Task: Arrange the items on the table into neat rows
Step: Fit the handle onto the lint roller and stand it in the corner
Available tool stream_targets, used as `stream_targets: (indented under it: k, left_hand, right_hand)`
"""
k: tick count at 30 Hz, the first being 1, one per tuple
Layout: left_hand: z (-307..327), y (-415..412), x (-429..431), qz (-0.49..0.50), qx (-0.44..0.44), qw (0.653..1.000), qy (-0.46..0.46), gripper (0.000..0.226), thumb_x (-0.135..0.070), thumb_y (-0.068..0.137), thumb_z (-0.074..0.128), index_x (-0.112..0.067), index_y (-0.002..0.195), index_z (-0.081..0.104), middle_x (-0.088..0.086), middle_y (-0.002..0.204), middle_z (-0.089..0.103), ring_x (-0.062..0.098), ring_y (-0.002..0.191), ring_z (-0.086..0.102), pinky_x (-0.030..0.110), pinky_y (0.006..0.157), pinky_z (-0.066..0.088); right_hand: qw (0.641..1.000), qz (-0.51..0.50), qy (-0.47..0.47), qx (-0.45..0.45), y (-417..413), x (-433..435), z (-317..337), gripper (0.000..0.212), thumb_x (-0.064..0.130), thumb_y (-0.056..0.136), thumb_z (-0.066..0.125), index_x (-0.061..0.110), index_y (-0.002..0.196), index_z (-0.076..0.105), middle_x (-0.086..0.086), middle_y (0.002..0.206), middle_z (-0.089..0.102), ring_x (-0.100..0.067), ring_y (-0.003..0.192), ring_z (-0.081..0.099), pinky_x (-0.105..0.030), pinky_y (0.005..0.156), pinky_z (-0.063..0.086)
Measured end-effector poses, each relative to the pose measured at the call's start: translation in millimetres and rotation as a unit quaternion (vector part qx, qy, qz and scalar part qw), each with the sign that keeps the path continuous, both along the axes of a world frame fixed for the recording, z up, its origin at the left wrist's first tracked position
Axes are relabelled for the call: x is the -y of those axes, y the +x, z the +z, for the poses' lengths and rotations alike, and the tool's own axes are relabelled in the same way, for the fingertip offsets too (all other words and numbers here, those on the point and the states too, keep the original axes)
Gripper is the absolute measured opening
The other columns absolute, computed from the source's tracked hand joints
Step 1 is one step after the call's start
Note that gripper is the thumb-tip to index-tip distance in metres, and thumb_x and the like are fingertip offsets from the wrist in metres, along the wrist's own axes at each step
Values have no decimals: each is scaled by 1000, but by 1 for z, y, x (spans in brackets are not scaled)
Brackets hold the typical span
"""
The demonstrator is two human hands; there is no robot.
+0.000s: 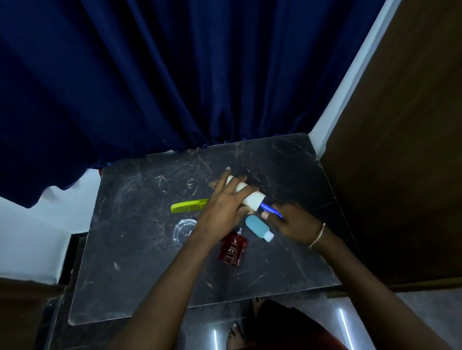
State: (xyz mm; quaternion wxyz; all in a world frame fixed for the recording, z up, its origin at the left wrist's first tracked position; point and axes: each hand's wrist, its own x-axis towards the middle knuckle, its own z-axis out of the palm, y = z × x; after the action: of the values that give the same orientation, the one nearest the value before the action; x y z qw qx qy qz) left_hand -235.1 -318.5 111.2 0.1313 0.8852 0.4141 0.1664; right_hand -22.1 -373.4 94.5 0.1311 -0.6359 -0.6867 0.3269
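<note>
Black marbled tabletop point(137, 263), lime-green comb point(188, 206), white bottle point(252, 199), light-blue bottle point(256, 226), red bottle point(232, 251), navy curtain point(162, 70).

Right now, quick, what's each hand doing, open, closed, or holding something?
Left hand: grips the white bottle.
Right hand: pinches a thin blue stick, possibly a pen.

At frame centre your left grip point(223, 204) wraps the white cylindrical plastic bottle point(250, 196) over the dark marble counter point(137, 263); your right grip point(293, 221) pinches a slim blue plastic stick point(267, 209). Just below lie a pale blue squeeze bottle point(256, 226) and a red glass perfume bottle point(232, 250).
</note>
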Motion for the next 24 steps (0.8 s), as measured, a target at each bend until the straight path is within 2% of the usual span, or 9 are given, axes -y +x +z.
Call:
stream_targets:
  k: [3, 6, 8, 11, 15, 17, 19, 21, 24]
  left_hand:
    - [-2, 6, -2, 10, -6, 1000, -2, 76, -26, 89, 77, -35, 155, 41, 7, 166, 34, 38, 160, 11, 55, 124, 33]
    - [-2, 6, -11, 44, -23, 999, -12, 87, -35, 91, 73, -40, 161, 21, 6, 171, 21, 34, 161, 5, 57, 123, 33]
    - [-2, 4, -22, 72, -35, 997, -21, 86, -45, 92, 69, -38, 162, 18, 7, 172, 18, 34, 161, 4, 59, 123, 33]
    - [-5, 1, -38, 104, -55, 992, -43, 82, -53, 97, 61, -36, 163, 15, 8, 173, 15, 33, 161, 3, 58, 125, 30]
    - [-10, 2, -58, 125, -71, 987, -68, 80, -54, 99, 57, -34, 163, 14, 7, 173, 15, 32, 161, 4, 57, 125, 29]
    - [-14, 5, -69, 138, -83, 984, -72, 79, -53, 99, 56, -33, 163, 14, 7, 173, 16, 31, 161, 4, 56, 125, 29]
    - [-19, 7, -78, 151, -90, 981, -81, 78, -54, 99, 55, -33, 163, 14, 6, 173, 16, 30, 162, 5, 55, 126, 29]
    - [-23, 11, -87, 161, -98, 978, -87, 78, -54, 99, 55, -33, 162, 15, 6, 172, 17, 30, 161, 7, 54, 126, 28]
    - [-30, 16, -96, 162, -108, 977, -89, 78, -55, 99, 54, -34, 161, 13, 7, 172, 19, 31, 161, 10, 54, 126, 28]
  right_hand:
    - [999, -38, -7, -39, 4, 1, -5, 31, 41, 99, 52, 15, 86, 60, -8, 78, 66, -26, 76, 65, -43, 77, 53]
    - [993, -98, -27, -61, 13, -7, -15, 25, 29, 100, 54, 9, 97, 69, -11, 87, 70, -23, 83, 65, -30, 81, 48]
    - [985, -142, -58, -84, 22, -22, -23, 21, 18, 100, 52, 8, 93, 69, -8, 78, 67, -20, 77, 58, -28, 77, 42]
    - [962, -212, -93, -147, 41, -52, -35, 22, 14, 103, 48, 12, 83, 58, -2, 60, 47, -16, 56, 44, -28, 60, 34]
    - [935, -298, -103, -162, 71, -89, -48, 7, 17, 102, 52, 12, 104, 56, -7, 66, 47, -20, 55, 45, -26, 51, 38]
    - [940, -307, -84, -125, 88, -110, -56, 19, 16, 101, 54, 1, 111, 61, -17, 84, 58, -26, 76, 57, -32, 70, 44]
    - [936, -324, -73, -119, 105, -131, -62, 33, 19, 104, 50, -10, 114, 63, -26, 107, 65, -35, 101, 62, -36, 89, 44]
    - [925, -348, -87, -125, 119, -151, -65, 41, 20, 107, 41, -13, 116, 64, -29, 121, 64, -38, 116, 59, -38, 101, 43]
    - [913, -375, -110, -122, 137, -177, -75, 39, 12, 107, 35, -8, 136, 51, -25, 143, 51, -34, 135, 47, -37, 115, 32]
